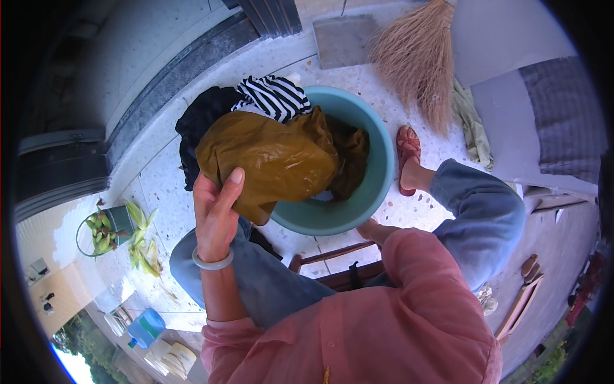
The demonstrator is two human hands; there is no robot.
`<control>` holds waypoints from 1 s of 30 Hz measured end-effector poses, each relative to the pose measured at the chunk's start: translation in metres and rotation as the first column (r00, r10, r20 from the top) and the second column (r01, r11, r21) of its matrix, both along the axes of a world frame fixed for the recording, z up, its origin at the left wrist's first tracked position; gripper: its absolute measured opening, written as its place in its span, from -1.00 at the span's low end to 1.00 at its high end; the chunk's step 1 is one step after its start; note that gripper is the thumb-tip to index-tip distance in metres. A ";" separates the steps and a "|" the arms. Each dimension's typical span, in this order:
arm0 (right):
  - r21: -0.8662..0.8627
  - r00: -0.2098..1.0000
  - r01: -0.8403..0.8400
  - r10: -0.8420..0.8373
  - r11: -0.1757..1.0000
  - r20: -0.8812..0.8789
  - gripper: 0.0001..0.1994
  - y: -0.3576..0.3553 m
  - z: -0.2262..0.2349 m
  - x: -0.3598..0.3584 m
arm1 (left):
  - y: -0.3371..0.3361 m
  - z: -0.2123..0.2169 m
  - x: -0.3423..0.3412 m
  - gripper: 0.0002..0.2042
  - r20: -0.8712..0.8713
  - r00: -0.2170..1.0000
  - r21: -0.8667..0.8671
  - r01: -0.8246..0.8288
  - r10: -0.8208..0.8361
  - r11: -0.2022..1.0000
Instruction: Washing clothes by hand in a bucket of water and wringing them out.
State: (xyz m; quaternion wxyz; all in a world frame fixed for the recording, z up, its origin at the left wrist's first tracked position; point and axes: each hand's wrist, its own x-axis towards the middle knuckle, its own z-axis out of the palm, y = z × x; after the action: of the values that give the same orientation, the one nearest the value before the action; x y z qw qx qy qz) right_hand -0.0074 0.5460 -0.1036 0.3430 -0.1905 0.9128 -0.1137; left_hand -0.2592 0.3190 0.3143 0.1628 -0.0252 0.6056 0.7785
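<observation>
My left hand (217,208) grips the edge of a wet, mustard-brown garment (268,157), thumb on top and fingers behind it. A pale bangle rings that wrist. The garment hangs bunched across the left rim of a round teal basin (381,166), and a darker brown part of it lies inside. My right arm, in a pink sleeve (419,256), reaches toward the near rim. A bit of bare skin shows beside the rim there; the fingers of my right hand are hidden.
Behind the garment lie a black-and-white striped cloth (274,96) and a black cloth (204,121). A straw broom (419,61) leans at the far right. Left are a green basket (121,221) and corn husks (142,240). A sandalled foot (408,150) stands right of the basin.
</observation>
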 end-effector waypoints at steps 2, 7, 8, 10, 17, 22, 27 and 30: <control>0.039 0.999 -0.025 0.024 0.999 0.030 -0.80 0.001 0.008 -0.003 | -0.001 0.003 0.002 -0.62 -0.019 1.000 0.003 0.019 -0.019 1.000; 0.079 0.987 -0.133 0.124 0.988 0.105 -0.78 0.007 0.058 -0.029 | -0.011 0.006 0.017 -0.64 -0.024 0.996 0.072 -0.085 0.087 0.994; 0.089 0.981 -0.158 0.145 0.983 0.131 -0.77 0.008 0.064 -0.034 | -0.011 0.010 0.020 -0.64 -0.039 0.996 0.073 -0.079 0.082 0.994; 0.108 0.964 -0.211 0.189 0.971 0.188 -0.76 0.009 0.075 -0.040 | -0.011 0.019 0.028 -0.66 -0.059 0.994 0.103 -0.088 0.094 0.991; -0.079 0.838 -0.050 0.085 0.996 0.539 -0.79 0.024 0.104 -0.056 | -0.001 0.053 0.040 -0.71 -0.086 0.986 0.111 -0.130 0.140 0.985; -0.355 0.616 0.611 -0.142 0.708 0.775 -0.86 0.038 0.296 -0.082 | -0.015 0.077 0.047 -0.73 -0.140 0.977 0.111 -0.146 0.161 0.983; -0.649 0.652 0.758 -0.101 0.061 0.751 -0.93 0.004 0.425 -0.140 | 0.009 0.097 0.048 -0.74 -0.138 0.983 0.120 -0.101 0.117 0.988; -0.896 0.845 0.425 -0.298 -0.127 0.443 -0.91 -0.051 0.445 -0.173 | 0.016 0.118 0.052 -0.73 -0.150 0.981 0.071 -0.110 0.120 0.991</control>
State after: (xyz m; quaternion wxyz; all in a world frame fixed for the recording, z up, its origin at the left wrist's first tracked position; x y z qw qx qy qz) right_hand -0.1808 0.4949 0.3419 0.1033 -0.1098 0.5588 -0.8155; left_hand -0.2070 0.3351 0.4326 0.0710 0.0051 0.5892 0.8049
